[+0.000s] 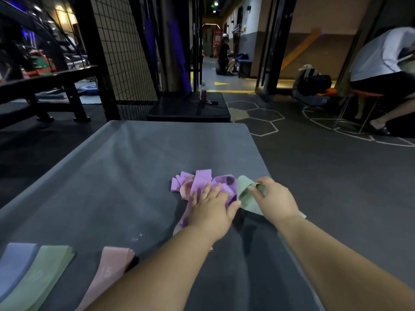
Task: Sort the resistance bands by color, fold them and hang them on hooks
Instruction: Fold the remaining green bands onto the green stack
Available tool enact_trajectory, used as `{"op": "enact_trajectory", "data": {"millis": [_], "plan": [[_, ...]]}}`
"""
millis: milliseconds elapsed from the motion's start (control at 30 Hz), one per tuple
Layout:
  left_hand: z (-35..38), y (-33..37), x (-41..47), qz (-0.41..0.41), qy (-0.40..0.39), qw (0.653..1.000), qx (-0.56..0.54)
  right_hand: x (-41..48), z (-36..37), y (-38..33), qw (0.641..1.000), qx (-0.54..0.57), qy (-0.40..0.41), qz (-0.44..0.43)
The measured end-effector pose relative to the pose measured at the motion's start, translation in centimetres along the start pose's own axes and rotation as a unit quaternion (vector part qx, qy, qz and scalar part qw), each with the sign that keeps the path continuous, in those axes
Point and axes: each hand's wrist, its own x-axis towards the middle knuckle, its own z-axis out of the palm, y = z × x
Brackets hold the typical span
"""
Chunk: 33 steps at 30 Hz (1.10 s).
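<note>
A bottle point(203, 92) stands on a black platform point(188, 108).

Blue band point(13, 268) cut by left edge, pink band point(110, 265) partly under left forearm point(161, 263)

Single head-worn view, forward and down, close over the grey mat point(134, 164).

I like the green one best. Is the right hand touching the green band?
Touching. The head view shows the right hand pinching a fold of the green band between thumb and fingers.
</note>
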Motion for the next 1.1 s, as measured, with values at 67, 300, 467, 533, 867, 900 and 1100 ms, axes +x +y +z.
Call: {"op": "enact_trajectory", "data": {"millis": [67, 300, 467, 533, 867, 900, 1100], "plan": [[-0.6, 0.4, -1.0, 0.002, -0.022, 1.0, -0.001, -1.5, -1.6, -0.8, 0.999, 0.023, 0.032, 0.0], [-4.5, 2.1, -6.8, -0.027, 0.047, 0.963, -0.264, -8.6, -7.0, -4.2, 0.996, 0.058, 0.061, -0.024], [-5.0, 1.5, -12.0, -0.109, 0.033, 0.916, -0.384, -15.2, -5.7, -6.3, 0.993, -0.073, -0.023, -0.094], [-4.5, 0.3, -14.1, -0.108, 0.031, 0.92, -0.376, -16.9, -4.6, -6.4, 0.987, -0.105, -0.056, -0.11], [-3.1, -4.0, -19.5, -0.124, -0.061, 0.963, -0.232, -20.3, -2.0, -5.5, 0.963, -0.029, -0.203, -0.176], [-3.0, -4.1, -19.4, -0.124, -0.063, 0.963, -0.233, -20.3, -2.3, -5.1, 0.965, -0.012, -0.194, -0.176], [-2.1, -3.6, -18.7, -0.107, -0.067, 0.964, -0.234, -19.4, -3.8, -2.1, 0.986, 0.061, -0.116, -0.102]]}}
